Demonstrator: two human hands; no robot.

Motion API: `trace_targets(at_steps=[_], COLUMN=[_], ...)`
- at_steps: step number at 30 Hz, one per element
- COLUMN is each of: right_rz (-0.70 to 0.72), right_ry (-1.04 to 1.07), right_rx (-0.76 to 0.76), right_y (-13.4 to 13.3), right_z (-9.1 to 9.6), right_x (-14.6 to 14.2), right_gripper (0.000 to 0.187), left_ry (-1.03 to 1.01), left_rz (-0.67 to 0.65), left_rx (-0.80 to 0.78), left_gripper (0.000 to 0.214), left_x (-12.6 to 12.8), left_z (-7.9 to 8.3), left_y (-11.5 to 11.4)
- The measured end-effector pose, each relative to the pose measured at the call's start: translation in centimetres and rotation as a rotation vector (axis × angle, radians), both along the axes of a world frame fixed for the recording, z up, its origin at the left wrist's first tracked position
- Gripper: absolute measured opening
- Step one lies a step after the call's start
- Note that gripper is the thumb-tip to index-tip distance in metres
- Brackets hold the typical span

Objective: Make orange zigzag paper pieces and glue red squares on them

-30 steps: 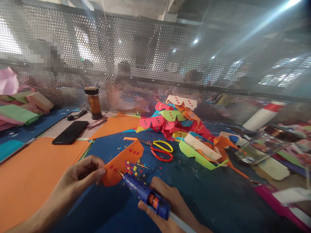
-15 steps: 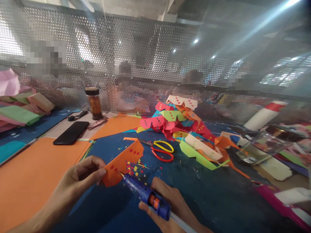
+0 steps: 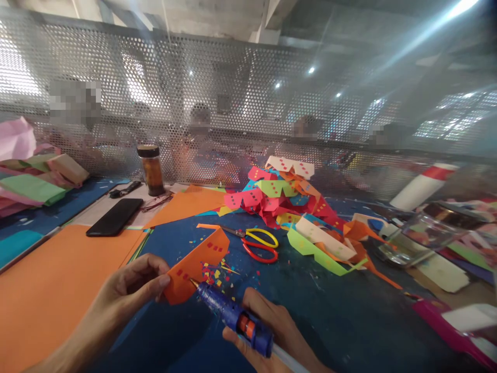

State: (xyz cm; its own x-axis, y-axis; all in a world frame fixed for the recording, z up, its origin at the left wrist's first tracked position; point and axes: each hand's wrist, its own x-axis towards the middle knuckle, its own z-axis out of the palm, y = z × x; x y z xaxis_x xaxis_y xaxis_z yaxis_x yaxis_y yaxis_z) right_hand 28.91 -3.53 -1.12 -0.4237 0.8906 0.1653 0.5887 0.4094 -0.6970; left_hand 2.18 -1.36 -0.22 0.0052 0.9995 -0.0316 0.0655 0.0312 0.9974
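Note:
My left hand (image 3: 130, 287) pinches the near end of a folded orange paper strip (image 3: 196, 264) that has small red squares cut into it. My right hand (image 3: 272, 331) grips a blue glue gun (image 3: 233, 316) with an orange trigger. Its metal tip touches the near edge of the orange strip. Small coloured paper scraps lie on the dark blue table (image 3: 330, 316) right behind the strip.
Yellow and red scissors (image 3: 258, 243) lie behind the strip. A heap of coloured cut paper pieces (image 3: 289, 194) sits further back. A large orange sheet (image 3: 50, 285), a black phone (image 3: 114, 216) and a brown jar (image 3: 151, 168) are left. A perforated metal screen (image 3: 248, 103) closes the far side.
The view has tilted slightly, so everything sits a little lower in the frame. Both hands, the strip and the glue gun keep the same pose relative to each other.

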Motion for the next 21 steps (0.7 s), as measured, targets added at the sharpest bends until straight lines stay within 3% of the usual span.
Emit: trace_targets(at_steps=[6, 21], right_rz=[-0.037, 0.007], right_ry=[-0.015, -0.026], right_rx=[-0.031, -0.047], right_y=[-0.12, -0.11], right_z=[-0.17, -0.04], right_x=[-0.02, 0.24], right_gripper=[0.031, 0.031], left_ry=[0.046, 0.051], left_rz=[-0.066, -0.06], left_rx=[0.015, 0.006], left_gripper=[0.027, 0.028], left_x=[-0.61, -0.55], left_z=[-0.25, -0.13], left_y=[0.36, 0.06])
